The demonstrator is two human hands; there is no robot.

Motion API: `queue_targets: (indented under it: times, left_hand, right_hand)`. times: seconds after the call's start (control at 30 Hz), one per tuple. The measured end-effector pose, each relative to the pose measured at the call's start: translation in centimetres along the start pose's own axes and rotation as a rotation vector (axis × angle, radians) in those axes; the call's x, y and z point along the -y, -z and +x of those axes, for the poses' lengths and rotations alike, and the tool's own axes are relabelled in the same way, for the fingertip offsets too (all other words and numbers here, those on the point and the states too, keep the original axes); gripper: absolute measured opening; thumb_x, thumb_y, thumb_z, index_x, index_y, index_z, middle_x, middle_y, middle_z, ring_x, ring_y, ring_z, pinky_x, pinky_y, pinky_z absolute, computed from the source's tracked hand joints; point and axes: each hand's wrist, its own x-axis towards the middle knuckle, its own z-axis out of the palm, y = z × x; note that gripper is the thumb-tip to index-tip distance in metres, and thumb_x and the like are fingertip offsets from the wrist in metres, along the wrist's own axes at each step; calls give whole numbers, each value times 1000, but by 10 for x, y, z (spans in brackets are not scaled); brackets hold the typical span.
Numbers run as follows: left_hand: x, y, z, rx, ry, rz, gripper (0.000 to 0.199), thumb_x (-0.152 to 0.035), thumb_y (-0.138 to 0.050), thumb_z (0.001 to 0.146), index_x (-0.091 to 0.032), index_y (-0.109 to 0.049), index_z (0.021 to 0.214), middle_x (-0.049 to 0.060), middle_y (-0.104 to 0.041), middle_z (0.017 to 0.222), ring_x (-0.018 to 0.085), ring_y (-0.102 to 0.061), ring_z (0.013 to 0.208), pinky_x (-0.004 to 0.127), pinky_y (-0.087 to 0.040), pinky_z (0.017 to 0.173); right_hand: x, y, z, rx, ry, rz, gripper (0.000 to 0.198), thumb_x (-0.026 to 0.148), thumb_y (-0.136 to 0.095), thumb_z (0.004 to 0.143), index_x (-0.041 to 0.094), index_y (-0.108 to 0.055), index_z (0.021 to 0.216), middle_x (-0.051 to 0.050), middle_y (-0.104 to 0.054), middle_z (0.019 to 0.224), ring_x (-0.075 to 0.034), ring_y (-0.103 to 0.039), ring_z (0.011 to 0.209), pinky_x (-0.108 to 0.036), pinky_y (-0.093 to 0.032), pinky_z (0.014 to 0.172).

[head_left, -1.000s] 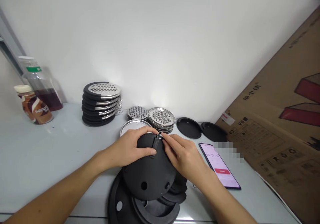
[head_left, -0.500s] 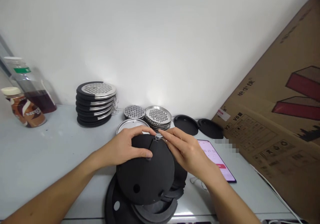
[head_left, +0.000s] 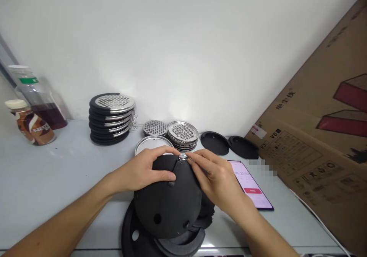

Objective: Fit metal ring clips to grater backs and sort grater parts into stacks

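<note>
My left hand (head_left: 150,169) grips the upper edge of a round black disc (head_left: 169,203), its thumb pressed on the front face beside a slit. The disc is tilted up and has small holes near its lower edge. At its top edge sits a small shiny metal wire clip (head_left: 182,157), pinched by the fingertips of my right hand (head_left: 212,171). My left index fingertip rests close to the clip. Under and behind the disc lie more black discs and curved rims (head_left: 183,245), partly hidden.
Behind my hands stand a metal plate (head_left: 140,143) and grater discs (head_left: 183,132). A stack of black-rimmed graters (head_left: 111,119) is left, beyond it bottles (head_left: 34,123). Black lids (head_left: 215,143), a phone (head_left: 254,199) and a large cardboard box (head_left: 309,146) are right.
The metal clip at the disc's top edge has turned and now lies flatter between my fingertips. The wire loops beside my right wrist no longer show. The view has shifted slightly.
</note>
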Motion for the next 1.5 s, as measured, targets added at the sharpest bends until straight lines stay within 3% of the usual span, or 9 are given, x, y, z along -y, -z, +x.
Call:
queue_targets:
  times: [0.23, 0.47, 0.7, 0.9, 1.0, 1.1, 1.23, 1.5]
  left_hand:
    - [-3, -3, -1, 4, 14, -17, 38, -36, -73, 80, -28, -61, 116, -3, -70, 107, 19, -65, 100, 29, -53, 86]
    - [-6, -6, -4, -40, -18, -55, 41, -37, -71, 82, -28, -61, 121, -1, -70, 110, 21, -65, 102, 32, -53, 90]
    - [-3, -6, -6, -32, 27, -54, 49, -41, -70, 82, -28, -59, 128, 0, -71, 108, 23, -67, 100, 34, -55, 88]
    - [-2, -7, 0, -72, -28, -28, 40, -39, -71, 81, -27, -62, 119, 0, -68, 116, 22, -63, 107, 32, -50, 95]
    - [-4, -2, 1, -129, 11, 11, 39, -40, -72, 80, -27, -61, 115, 0, -70, 111, 22, -65, 105, 35, -51, 95]
    - [-5, 3, 0, -132, 70, 21, 40, -42, -71, 80, -26, -59, 115, 1, -71, 107, 23, -67, 98, 36, -54, 90]
    - [-4, 2, -2, -117, 85, 29, 39, -42, -70, 81, -27, -59, 115, 1, -72, 105, 24, -68, 96, 34, -56, 84]
    - [-4, -6, -2, -28, 57, -9, 32, -39, -66, 84, -27, -61, 114, -1, -70, 101, 22, -67, 95, 30, -56, 80]
  right_hand:
    - [11, -8, -4, -139, 35, -215, 21, 14, -51, 94, 11, -67, 108, -12, -70, 86, -19, -67, 68, -31, -57, 61]
    - [14, -17, -3, -309, 80, -120, 24, 11, -55, 92, 18, -65, 112, -9, -71, 89, -18, -68, 74, -30, -58, 65]
    - [15, -22, -2, -303, 58, -170, 18, 12, -55, 92, 15, -67, 105, -10, -69, 83, -19, -66, 69, -31, -56, 62]
    - [13, -19, 4, -244, -1, 84, 23, 14, -55, 93, 19, -69, 110, -8, -72, 97, -18, -69, 84, -30, -58, 75]
    - [12, -18, 5, -185, -164, 238, 25, 20, -56, 94, 21, -68, 116, -7, -73, 106, -19, -69, 94, -32, -57, 83]
    - [11, -20, 6, -219, -305, 370, 19, 26, -60, 92, 22, -72, 106, -6, -75, 98, -20, -70, 87, -31, -58, 76]
    - [10, -22, 7, -272, -337, 468, 15, 27, -64, 88, 22, -76, 95, -5, -76, 90, -20, -71, 80, -30, -58, 70]
    - [18, -30, 6, -254, -373, 631, 17, 28, -62, 90, 26, -77, 97, -3, -76, 94, -20, -71, 89, -34, -58, 82]
